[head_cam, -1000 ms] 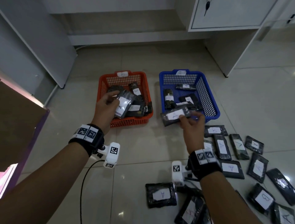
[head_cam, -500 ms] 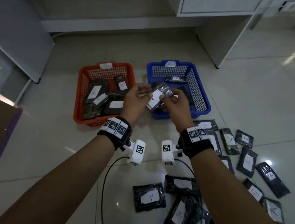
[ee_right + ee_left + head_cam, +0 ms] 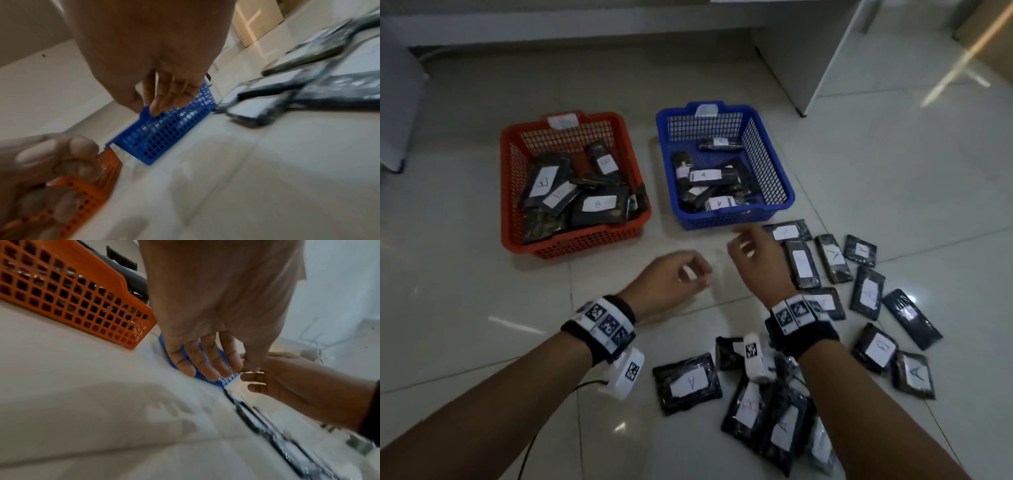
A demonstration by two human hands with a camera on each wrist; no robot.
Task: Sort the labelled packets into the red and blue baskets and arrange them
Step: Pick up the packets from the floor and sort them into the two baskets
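Nothing is held: the left hand [image 3: 671,277] is loosely curled, the right hand [image 3: 756,253] relaxed. Next, a black plastic-wrapped labelled packet [image 3: 802,263] just right of it is probably to be picked.

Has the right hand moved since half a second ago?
Yes. The right hand has drawn back from over the blue basket to the floor in front of it, now empty.

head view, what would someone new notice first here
Two bright mesh baskets stand side by side on the pale tiled floor: the red basket on the left and the blue basket on the right, each holding black packets with white labels. More black labelled packets lie scattered on the floor at the right. The left hand and right hand hover empty in front of the baskets.
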